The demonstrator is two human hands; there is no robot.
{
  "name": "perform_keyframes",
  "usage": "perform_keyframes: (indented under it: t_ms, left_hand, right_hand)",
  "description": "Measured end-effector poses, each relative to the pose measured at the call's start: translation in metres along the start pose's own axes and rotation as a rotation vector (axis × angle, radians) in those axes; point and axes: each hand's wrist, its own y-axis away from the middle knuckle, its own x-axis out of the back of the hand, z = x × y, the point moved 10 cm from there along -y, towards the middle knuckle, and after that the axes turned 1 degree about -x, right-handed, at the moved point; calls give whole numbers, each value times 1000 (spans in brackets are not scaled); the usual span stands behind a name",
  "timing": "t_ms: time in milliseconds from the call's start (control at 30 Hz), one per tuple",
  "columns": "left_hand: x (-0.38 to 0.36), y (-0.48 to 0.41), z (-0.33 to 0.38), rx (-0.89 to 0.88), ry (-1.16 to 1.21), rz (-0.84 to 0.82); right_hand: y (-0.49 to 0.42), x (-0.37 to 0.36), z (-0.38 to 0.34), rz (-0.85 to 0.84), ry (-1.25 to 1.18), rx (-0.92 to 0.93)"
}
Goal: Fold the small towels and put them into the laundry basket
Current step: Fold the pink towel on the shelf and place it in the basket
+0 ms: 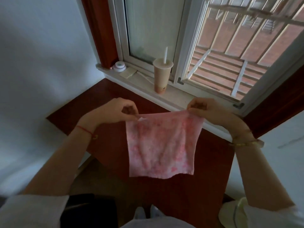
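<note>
Small towel (162,145): one piece, pink with mottled darker pink blotches, thin soft cloth, roughly square. It hangs unfolded in the air in front of the person, held by its two upper corners, with shallow vertical creases running down it and the lower edge free and slightly wavy. A small white tag shows at the upper left corner.

Left hand (115,111): fingers pressed together in a pinch on the towel's upper left corner. A red string bracelet (84,131) sits on that wrist. Right hand (209,111): fingers likewise closed in a pinch on the upper right corner. A gold-coloured bangle (245,142) is on that wrist. Both forearms are bare, with pale sleeves pushed up near the elbows.

Below the towel lies a dark red-brown floor (205,186). White walls stand on the left and right. Ahead is a pale stone windowsill (174,97) under a white-framed window (184,51); its left pane is frosted, its right side shows metal bars and red brick beyond.

On the sill: a tall plastic drink cup (161,78) with a beige drink and a white straw, a small round white jar (120,66), and a flat pale object just beside the jar, too blurred to identify.

At the lower right edge a rounded white object is partly visible; it cannot be identified.
</note>
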Motion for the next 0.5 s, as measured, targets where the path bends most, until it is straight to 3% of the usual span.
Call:
perform_keyframes:
  t_ms: [267, 500]
  left_hand:
    - [-68, -66, -113, 186, -95, 245]
    - [-135, -37, -151, 190, -109, 185]
  right_hand:
    - [-82, -76, 122, 82, 88, -232]
    - [-57, -140, 178, -54, 238, -218]
